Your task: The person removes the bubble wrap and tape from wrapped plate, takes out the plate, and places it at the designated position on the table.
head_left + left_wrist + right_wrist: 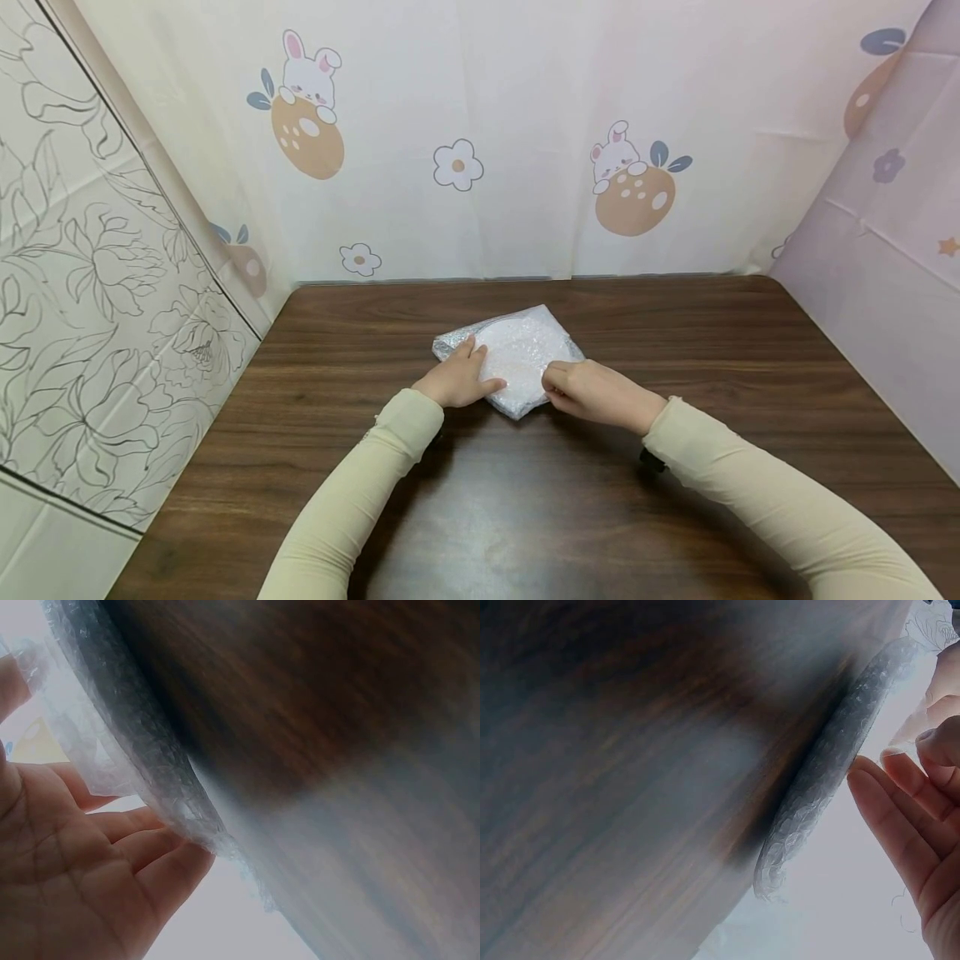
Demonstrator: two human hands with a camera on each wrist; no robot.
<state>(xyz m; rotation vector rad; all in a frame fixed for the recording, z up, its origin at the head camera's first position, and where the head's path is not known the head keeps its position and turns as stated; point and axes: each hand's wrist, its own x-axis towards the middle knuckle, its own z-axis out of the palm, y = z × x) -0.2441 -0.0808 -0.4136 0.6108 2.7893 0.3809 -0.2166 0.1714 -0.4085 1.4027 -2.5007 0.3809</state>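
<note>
A flat package in clear bubble wrap [525,342], with a white round shape showing through, lies at the middle of the table [480,517]. My left hand [459,379] rests on its left side, fingers and thumb spread. In the left wrist view, fingertips touch the package's crinkled edge [142,727]. On the right, my right hand [596,392] has its fingers bent and pinches the wrap at the near right edge. The right wrist view shows its lower fingers [892,817] straighter, against the package's side [832,757]. What lies between thumb and forefinger is hard to make out.
A white curtain with rabbit and flower prints [525,217] hangs behind the table's back edge. Panels with line-drawn flowers [97,275] stand along the left, and a pale lilac sheet [885,250] borders the right.
</note>
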